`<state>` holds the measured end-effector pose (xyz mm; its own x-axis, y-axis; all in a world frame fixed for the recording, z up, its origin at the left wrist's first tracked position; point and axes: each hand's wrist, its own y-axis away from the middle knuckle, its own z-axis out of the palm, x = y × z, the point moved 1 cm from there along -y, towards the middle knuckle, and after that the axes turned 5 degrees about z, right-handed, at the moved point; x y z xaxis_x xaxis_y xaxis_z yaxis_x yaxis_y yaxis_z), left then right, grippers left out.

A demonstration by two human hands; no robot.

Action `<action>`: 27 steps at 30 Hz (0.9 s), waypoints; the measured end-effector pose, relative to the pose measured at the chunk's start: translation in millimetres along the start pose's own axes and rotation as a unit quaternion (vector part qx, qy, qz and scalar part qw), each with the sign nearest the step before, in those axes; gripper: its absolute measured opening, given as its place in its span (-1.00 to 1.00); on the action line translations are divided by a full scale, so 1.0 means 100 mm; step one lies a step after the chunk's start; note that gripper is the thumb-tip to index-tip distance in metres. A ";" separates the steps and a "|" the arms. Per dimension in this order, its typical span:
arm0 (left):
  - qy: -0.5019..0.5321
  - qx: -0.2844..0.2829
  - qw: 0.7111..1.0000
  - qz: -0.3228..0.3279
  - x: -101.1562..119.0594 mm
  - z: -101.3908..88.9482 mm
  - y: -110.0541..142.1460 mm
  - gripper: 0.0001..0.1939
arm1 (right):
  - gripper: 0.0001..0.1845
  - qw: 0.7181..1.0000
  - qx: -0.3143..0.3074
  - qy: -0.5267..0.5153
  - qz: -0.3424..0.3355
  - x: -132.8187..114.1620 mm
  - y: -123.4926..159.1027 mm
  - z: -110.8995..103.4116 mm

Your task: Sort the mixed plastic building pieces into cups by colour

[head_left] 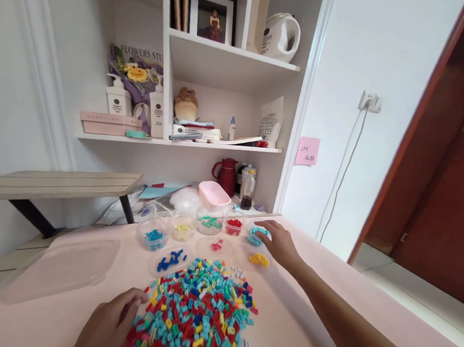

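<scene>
A large heap of small building bricks (pixel 204 308) in red, turquoise, yellow, green and blue covers the middle of the table. My left hand (pixel 111 320) is at the heap's left edge, its fingers curled in; whether a brick is between them is hidden. A small red brick shows at its fingertips. My right hand (pixel 278 244) reaches over a clear tub of light-blue bricks (pixel 254 239), fingers stretched and apart. Just in front of it lies a shallow tray with yellow bricks (pixel 258 259).
Other clear containers hold dark-blue bricks (pixel 169 260), blue bricks (pixel 154 237), pale-yellow bricks (pixel 181 229), green bricks (pixel 209 222), red bricks (pixel 234 225) and pink bricks (pixel 216 245). A clear lid (pixel 81 261) lies left. Behind stand a pink basket (pixel 215 194) and a red jug (pixel 226 176).
</scene>
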<state>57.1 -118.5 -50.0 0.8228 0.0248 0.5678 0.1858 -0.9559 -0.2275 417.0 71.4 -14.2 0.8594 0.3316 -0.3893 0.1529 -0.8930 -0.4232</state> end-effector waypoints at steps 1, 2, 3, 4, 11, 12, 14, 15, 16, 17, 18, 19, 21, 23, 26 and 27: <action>-0.003 -0.005 1.000 0.000 0.00 -0.01 0.00 -0.74 | -0.61 0.997 0.012 -0.080 0.008 -0.02 0.07 -0.01; -0.008 -0.008 1.000 0.000 0.00 -0.02 -0.01 -0.74 | -0.59 0.987 0.018 -0.161 0.017 -0.05 0.14 -0.01; -0.014 -0.012 1.000 0.000 0.00 -0.02 -0.01 -0.73 | -0.57 0.973 0.017 -0.229 0.028 -0.07 0.21 -0.01; -0.020 -0.013 1.000 -0.001 0.00 -0.02 -0.01 -0.73 | -0.55 0.961 0.006 -0.275 0.038 -0.10 0.27 -0.02; -0.023 -0.005 1.000 -0.001 -0.04 0.00 -0.01 -0.74 | -0.69 0.936 -0.166 -0.310 0.016 -0.15 0.45 -0.09; -0.018 -0.003 1.000 -0.002 -0.05 0.01 -0.01 -0.74 | -0.72 0.940 -0.180 -0.289 0.006 -0.14 0.45 -0.10; -0.006 0.003 1.000 -0.005 -0.06 0.02 -0.01 -0.75 | -0.74 0.955 -0.182 -0.233 -0.019 -0.12 0.47 -0.10; -0.003 0.009 1.000 -0.007 -0.06 0.03 -0.01 -0.75 | -0.74 0.963 -0.175 -0.201 -0.034 -0.11 0.48 -0.09; -0.003 0.018 1.000 -0.009 -0.05 0.04 -0.01 -0.75 | -0.73 0.970 -0.166 -0.169 -0.049 -0.11 0.49 -0.08; -0.005 0.030 0.999 -0.012 -0.05 0.04 -0.01 -0.75 | -0.71 0.975 -0.157 -0.141 -0.063 -0.12 0.49 -0.07; -0.008 0.042 0.999 -0.013 -0.04 0.04 -0.01 -0.74 | -0.69 0.978 -0.151 -0.118 -0.076 -0.13 0.51 -0.05; -0.011 0.050 0.999 -0.013 -0.04 0.04 -0.01 -0.74 | -0.65 0.980 -0.146 -0.102 -0.088 -0.14 0.52 -0.03; -0.021 0.045 0.999 -0.011 -0.03 0.04 -0.02 -0.75 | -0.58 0.981 -0.140 -0.080 -0.110 -0.18 0.55 0.01; -0.024 0.018 1.000 -0.007 -0.03 0.03 -0.02 -0.76 | -0.53 0.980 -0.140 -0.061 -0.129 -0.23 0.58 0.04; -0.019 -0.002 1.000 -0.007 -0.05 0.01 -0.02 -0.75 | -0.51 0.977 -0.151 -0.024 -0.149 -0.29 0.61 0.07; -0.018 -0.002 1.000 -0.007 -0.06 0.01 -0.02 -0.75 | -0.51 0.976 -0.155 -0.011 -0.152 -0.30 0.62 0.07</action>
<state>52.6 -115.9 -53.7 0.8393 0.0483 0.5415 0.1945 -0.9568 -0.2161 396.8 8.3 -34.2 0.7413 0.5990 -0.3029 0.5422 -0.8004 -0.2557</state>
